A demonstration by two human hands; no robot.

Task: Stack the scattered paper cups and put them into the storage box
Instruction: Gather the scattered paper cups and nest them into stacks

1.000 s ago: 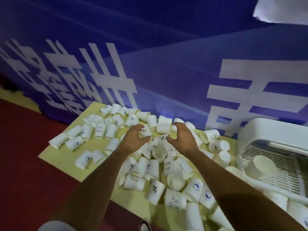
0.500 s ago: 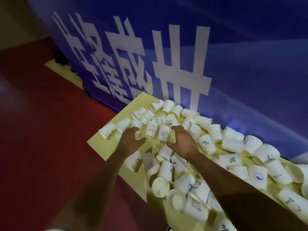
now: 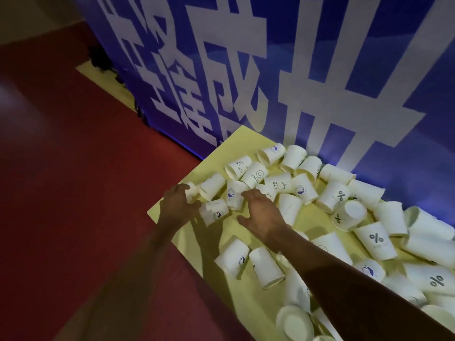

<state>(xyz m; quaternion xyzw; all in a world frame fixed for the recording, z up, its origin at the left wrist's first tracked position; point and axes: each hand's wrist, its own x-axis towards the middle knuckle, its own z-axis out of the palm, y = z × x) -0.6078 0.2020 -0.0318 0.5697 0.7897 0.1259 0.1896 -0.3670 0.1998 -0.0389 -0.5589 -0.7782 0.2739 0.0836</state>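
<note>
So we've got both hands out over the far left corner of the yellow counter point(image 3: 236, 141), and it's a mess of white paper cups point(image 3: 290, 193) basically everywhere, lying on their sides, a few mouth-down. Left hand point(image 3: 178, 205) is right at the counter's left edge, fingers curled over a small cup point(image 3: 191, 191) that sits at the very rim there. We can't honestly tell if that grip has closed on it or is just resting on top. Right hand point(image 3: 261, 212) is spread wide, palm down, fingers splayed, holding nothing, with its fingertips just beside a cup with a blue whale logo point(image 3: 234, 195). Another whale-logo cup point(image 3: 214, 212) lies between the two hands, touching or nearly touching the left thumb.

Room-wise: the only bare yellow patches are the back corner by the banner and a strip under the right wrist, running down toward the near edge. Two cups point(image 3: 248, 262) lie side by side close to that near-left edge. Off the edge it's all red floor point(image 3: 73, 180), wide open. The back of the counter butts right up against a blue banner point(image 3: 320, 70) with big white characters, and cups are packed along it. To the right the pile just gets denser, including some with a % mark point(image 3: 375, 239).

No storage box in view from here.
</note>
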